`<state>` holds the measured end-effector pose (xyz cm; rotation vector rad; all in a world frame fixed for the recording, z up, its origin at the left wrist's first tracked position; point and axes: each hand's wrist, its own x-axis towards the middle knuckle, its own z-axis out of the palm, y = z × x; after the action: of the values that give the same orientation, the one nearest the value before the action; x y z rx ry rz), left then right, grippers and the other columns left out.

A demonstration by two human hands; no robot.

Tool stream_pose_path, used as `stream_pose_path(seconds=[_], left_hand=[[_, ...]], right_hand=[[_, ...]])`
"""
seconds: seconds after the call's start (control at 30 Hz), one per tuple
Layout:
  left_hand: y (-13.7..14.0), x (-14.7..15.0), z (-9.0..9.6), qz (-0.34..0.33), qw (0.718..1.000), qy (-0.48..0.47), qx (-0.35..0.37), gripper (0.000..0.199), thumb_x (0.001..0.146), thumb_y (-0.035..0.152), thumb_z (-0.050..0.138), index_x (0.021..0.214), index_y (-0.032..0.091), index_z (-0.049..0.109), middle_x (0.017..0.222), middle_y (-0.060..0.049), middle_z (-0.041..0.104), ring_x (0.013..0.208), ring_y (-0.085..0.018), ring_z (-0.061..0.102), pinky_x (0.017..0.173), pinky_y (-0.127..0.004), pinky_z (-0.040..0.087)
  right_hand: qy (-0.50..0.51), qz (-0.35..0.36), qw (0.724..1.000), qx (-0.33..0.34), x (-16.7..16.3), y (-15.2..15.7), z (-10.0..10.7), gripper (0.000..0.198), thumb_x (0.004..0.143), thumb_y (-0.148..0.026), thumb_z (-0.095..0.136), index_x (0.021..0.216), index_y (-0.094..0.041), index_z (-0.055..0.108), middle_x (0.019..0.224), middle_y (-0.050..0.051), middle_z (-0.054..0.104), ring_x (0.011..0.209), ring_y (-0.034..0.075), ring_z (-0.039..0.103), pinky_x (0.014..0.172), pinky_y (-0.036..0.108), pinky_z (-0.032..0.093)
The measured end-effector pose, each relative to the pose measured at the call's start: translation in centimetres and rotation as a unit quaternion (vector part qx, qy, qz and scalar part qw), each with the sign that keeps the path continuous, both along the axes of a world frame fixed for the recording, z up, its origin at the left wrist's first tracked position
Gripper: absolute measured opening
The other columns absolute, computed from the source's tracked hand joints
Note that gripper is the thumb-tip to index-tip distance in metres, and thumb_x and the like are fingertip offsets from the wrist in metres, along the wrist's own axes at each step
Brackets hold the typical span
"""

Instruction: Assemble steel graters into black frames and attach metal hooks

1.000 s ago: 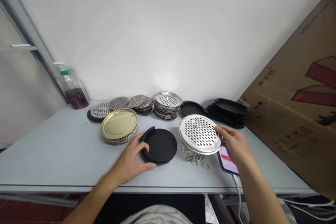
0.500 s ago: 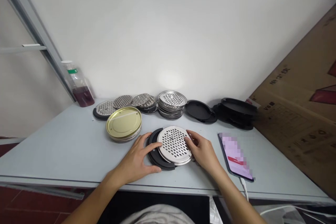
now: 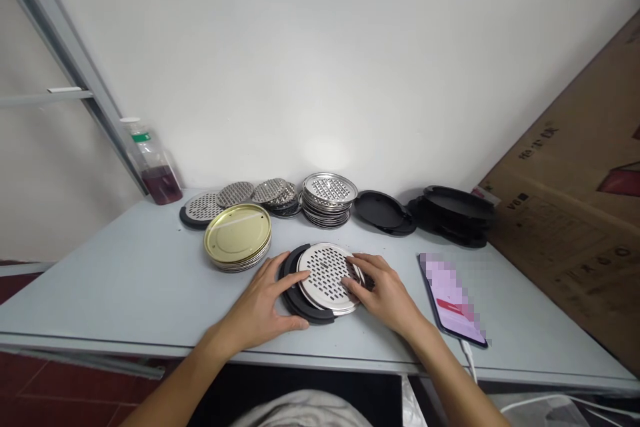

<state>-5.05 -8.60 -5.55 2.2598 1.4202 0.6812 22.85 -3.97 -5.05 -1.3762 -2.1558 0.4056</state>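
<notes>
A silver metal disc with many small slots (image 3: 327, 277) lies tilted over a black round holder (image 3: 305, 307) whose curved rim shows on the left. My left hand (image 3: 263, 297) spans the holder's left edge, index finger on the disc's rim and thumb beside the lower end. On the opposite side, my right hand (image 3: 383, 290) grips the disc's right edge, thumb on top; its other fingertips are partly hidden. Beneath that hand peeks a dark perforated piece (image 3: 369, 280). Another metal edge shows under the disc.
Behind my hands stand a stack of gold-coloured lids (image 3: 237, 233), a stack of grater discs (image 3: 330, 190), loose perforated discs (image 3: 235, 194) and black trays (image 3: 453, 207). A phone (image 3: 453, 300) with a cable lies right, near a cardboard box (image 3: 570, 213). A bottle (image 3: 160, 180) stands left.
My right hand has moved slightly left, its thumb further onto the slotted disc, which has shifted a little left. A dark perforated piece now shows under that hand. The left hand stays put.
</notes>
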Motion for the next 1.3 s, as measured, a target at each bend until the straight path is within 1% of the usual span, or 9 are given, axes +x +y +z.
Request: stream_pose_path(seconds=[0.1, 0.17, 0.33, 0.4, 0.77, 0.93, 1.13, 1.23, 1.3], left_hand=[[0.0, 0.0, -0.1, -0.001, 1.0, -0.005, 0.002, 0.076, 0.068, 0.045, 0.082, 0.137, 0.04, 0.051, 0.155, -0.006, 0.03, 0.14, -0.035, 0.033, 0.114, -0.056, 0.031], [0.0, 0.0, -0.1, 0.001, 1.0, -0.007, 0.003, 0.076, 0.067, 0.045, 0.082, 0.136, 0.039, 0.051, 0.154, -0.006, 0.03, 0.14, -0.035, 0.033, 0.114, -0.056, 0.031], [0.0, 0.1, -0.1, 0.012, 1.0, -0.018, 0.005, 0.075, 0.065, 0.041, 0.084, 0.134, 0.037, 0.054, 0.153, -0.006, 0.032, 0.138, -0.034, 0.036, 0.115, -0.054, 0.032], [0.0, 0.0, -0.2, 0.013, 1.0, -0.024, 0.005, 0.076, 0.065, 0.041, 0.084, 0.134, 0.037, 0.054, 0.153, -0.005, 0.032, 0.138, -0.034, 0.037, 0.114, -0.054, 0.033], [0.0, 0.1, -0.1, 0.012, 1.0, -0.028, 0.005, 0.078, 0.063, 0.041, 0.085, 0.134, 0.036, 0.053, 0.152, -0.006, 0.034, 0.137, -0.033, 0.038, 0.114, -0.053, 0.033], [0.0, 0.0, -0.2, 0.017, 1.0, -0.023, 0.008, 0.079, 0.063, 0.042, 0.085, 0.135, 0.037, 0.052, 0.154, -0.006, 0.031, 0.138, -0.034, 0.036, 0.114, -0.055, 0.033], [0.1, 0.1, -0.5, 0.01, 0.999, -0.007, 0.031, 0.092, 0.055, 0.045, 0.089, 0.138, 0.034, 0.05, 0.155, -0.01, 0.031, 0.139, -0.037, 0.034, 0.114, -0.055, 0.033], [0.1, 0.0, -0.5, 0.028, 0.999, 0.009, 0.038, 0.088, 0.059, 0.051, 0.085, 0.137, 0.031, 0.052, 0.154, -0.012, 0.035, 0.138, -0.037, 0.037, 0.112, -0.057, 0.034], [0.1, -0.1, -0.3, 0.032, 0.998, 0.01, 0.05, 0.08, 0.065, 0.056, 0.08, 0.136, 0.029, 0.054, 0.151, -0.013, 0.041, 0.138, -0.036, 0.039, 0.112, -0.057, 0.034]], right_hand=[[0.01, 0.028, 1.0, 0.001, 0.2, -0.2, 0.2, 0.046, 0.083, -0.047, 0.067, 0.123, -0.025, 0.065, 0.127, 0.012, 0.062, 0.123, 0.031, 0.051, 0.103, 0.05, 0.043], [0.014, 0.041, 0.999, -0.007, 0.4, -0.3, 0.4, 0.055, 0.079, -0.049, 0.07, 0.128, -0.025, 0.062, 0.13, 0.013, 0.061, 0.129, 0.033, 0.047, 0.106, 0.053, 0.041], [0.004, 0.076, 0.996, -0.038, 0.8, -0.6, 0.7, 0.074, 0.073, -0.054, 0.074, 0.138, -0.024, 0.053, 0.144, 0.014, 0.05, 0.138, 0.034, 0.039, 0.117, 0.059, 0.021], [0.002, 0.098, 0.994, -0.054, 0.9, -0.6, 0.9, 0.078, 0.071, -0.055, 0.075, 0.139, -0.024, 0.052, 0.147, 0.014, 0.047, 0.14, 0.033, 0.037, 0.117, 0.059, 0.019], [0.012, 0.123, 0.991, -0.058, 0.1, -1.3, 1.3, 0.077, 0.072, -0.042, 0.078, 0.141, -0.024, 0.049, 0.144, 0.015, 0.049, 0.139, 0.033, 0.038, 0.116, 0.06, 0.022], [0.021, 0.127, 0.99, -0.058, 0.3, -1.3, 1.0, 0.078, 0.073, -0.044, 0.077, 0.143, -0.026, 0.046, 0.147, 0.014, 0.047, 0.14, 0.032, 0.037, 0.117, 0.059, 0.02], [0.025, 0.147, 0.987, -0.064, 0.7, -1.0, 0.1, 0.087, 0.067, -0.045, 0.082, 0.144, -0.028, 0.045, 0.149, 0.012, 0.043, 0.141, 0.034, 0.034, 0.117, 0.061, 0.016], [0.035, 0.144, 0.988, -0.054, 0.6, -1.0, -0.1, 0.083, 0.069, -0.039, 0.08, 0.143, -0.03, 0.045, 0.149, 0.011, 0.045, 0.14, 0.032, 0.036, 0.117, 0.061, 0.015], [0.062, 0.129, 0.988, -0.054, 0.5, -1.1, 0.1, 0.077, 0.072, -0.036, 0.077, 0.142, -0.03, 0.046, 0.146, 0.009, 0.049, 0.137, 0.03, 0.041, 0.118, 0.059, 0.015]])
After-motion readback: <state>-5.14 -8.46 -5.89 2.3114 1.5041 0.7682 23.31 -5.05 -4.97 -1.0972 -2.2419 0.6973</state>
